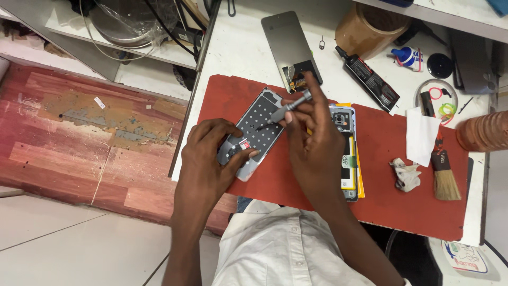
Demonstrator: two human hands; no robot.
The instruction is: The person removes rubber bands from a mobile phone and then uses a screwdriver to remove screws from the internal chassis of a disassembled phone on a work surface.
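My left hand (214,151) holds down the near end of a grey phone back panel (258,126) that lies on a red work mat (391,175). A small red part sits by my left thumb. My right hand (312,140) grips a grey precision screwdriver (288,107), whose tip touches the dotted middle of the panel. An opened phone body (346,151) with a yellow-edged battery lies just right of my right hand, partly hidden by it.
A detached phone screen (290,45) lies on the white table beyond the mat. A black glue tube (369,78), a brown roll (370,24), a brush (443,172), a crumpled tissue (406,173) and white paper (422,135) lie to the right. The table's left edge drops to the floor.
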